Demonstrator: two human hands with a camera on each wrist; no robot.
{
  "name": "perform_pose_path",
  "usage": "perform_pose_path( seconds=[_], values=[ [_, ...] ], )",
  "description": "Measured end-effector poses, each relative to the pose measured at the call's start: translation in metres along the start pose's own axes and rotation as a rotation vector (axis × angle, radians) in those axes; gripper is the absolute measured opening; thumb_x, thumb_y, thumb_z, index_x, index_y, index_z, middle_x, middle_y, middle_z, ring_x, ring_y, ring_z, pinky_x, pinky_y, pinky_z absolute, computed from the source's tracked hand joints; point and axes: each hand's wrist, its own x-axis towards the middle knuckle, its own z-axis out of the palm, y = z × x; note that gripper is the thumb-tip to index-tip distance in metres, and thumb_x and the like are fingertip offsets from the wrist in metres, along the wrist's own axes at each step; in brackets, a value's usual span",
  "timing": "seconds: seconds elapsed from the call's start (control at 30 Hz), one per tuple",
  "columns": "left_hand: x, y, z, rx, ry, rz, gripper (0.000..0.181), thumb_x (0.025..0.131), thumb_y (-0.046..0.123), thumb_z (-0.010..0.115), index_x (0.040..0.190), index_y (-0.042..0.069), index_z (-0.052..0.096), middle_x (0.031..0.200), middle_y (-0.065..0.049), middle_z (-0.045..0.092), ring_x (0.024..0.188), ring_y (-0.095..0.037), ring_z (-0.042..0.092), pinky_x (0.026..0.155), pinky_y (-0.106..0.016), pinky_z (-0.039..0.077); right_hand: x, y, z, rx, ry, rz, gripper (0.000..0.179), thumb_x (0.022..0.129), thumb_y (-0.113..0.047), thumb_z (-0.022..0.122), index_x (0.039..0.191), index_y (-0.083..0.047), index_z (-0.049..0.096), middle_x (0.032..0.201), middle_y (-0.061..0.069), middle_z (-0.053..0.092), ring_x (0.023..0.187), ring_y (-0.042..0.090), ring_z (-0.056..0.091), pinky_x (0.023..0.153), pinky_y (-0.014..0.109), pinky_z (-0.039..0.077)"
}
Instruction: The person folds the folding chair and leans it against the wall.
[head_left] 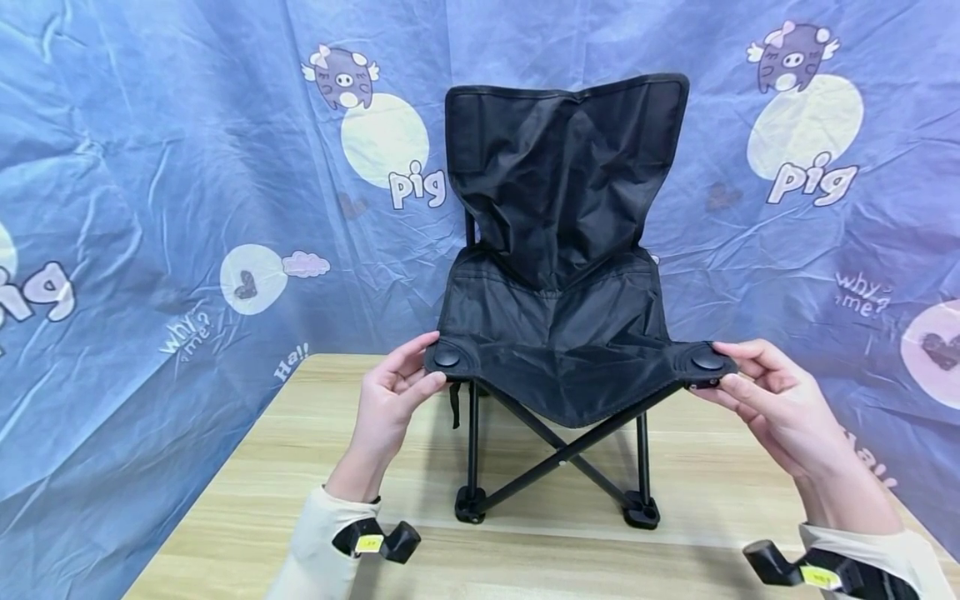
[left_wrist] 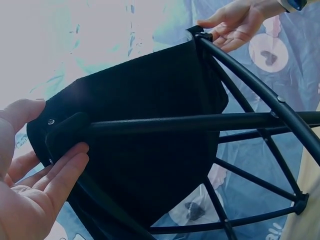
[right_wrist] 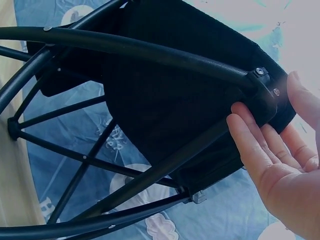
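A black folding camp chair (head_left: 570,325) stands unfolded on the table, its fabric back upright and its crossed tube legs spread. My left hand (head_left: 397,383) grips the front corner of the seat on the left, thumb and fingers on either side of it. On the opposite front corner, my right hand (head_left: 772,400) holds on in the same way. From below, the left wrist view shows the left fingers (left_wrist: 67,167) against the corner joint under the seat fabric. In the right wrist view the right fingers (right_wrist: 250,135) touch the underside of the other corner joint.
The wooden table (head_left: 300,467) lies under the chair. Close behind it hangs a blue printed cloth (head_left: 187,167), which also runs along both sides. A short black strap (head_left: 454,407) dangles below the seat's left corner.
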Motion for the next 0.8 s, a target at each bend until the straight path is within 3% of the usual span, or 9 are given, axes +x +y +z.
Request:
perform_pose_path(
  seconds=[0.23,0.6,0.8],
  values=[
    [0.002,0.002,0.003,0.0,0.008,0.003,0.045,0.084,-0.014,0.064,0.128,-0.006,0.062,0.107,-0.005,0.071,0.096,-0.016,0.07,0.079,-0.028,0.06,0.005,0.002,0.0,0.081,-0.018,-0.027,0.037,0.097,0.022,0.034,0.13,0.015,0.05,0.124,0.026,0.062,0.115,0.031,0.063,0.097,0.041,0.053],
    [0.007,0.007,0.012,0.014,0.022,-0.006,0.046,0.084,-0.013,0.064,0.13,-0.009,0.059,0.104,-0.006,0.071,0.091,-0.016,0.071,0.077,-0.031,0.061,0.013,-0.004,0.008,-0.043,0.014,0.003,0.039,0.098,0.019,0.037,0.129,0.006,0.056,0.119,0.018,0.066,0.111,0.024,0.066,0.094,0.036,0.055],
    [0.009,0.009,0.014,-0.003,0.021,-0.009,0.047,0.085,-0.011,0.066,0.131,-0.012,0.057,0.104,-0.006,0.072,0.088,-0.016,0.072,0.076,-0.031,0.061,0.016,-0.002,0.008,0.034,0.003,-0.021,0.037,0.097,0.021,0.036,0.129,0.012,0.053,0.12,0.024,0.064,0.112,0.029,0.065,0.094,0.039,0.055]
  ],
)
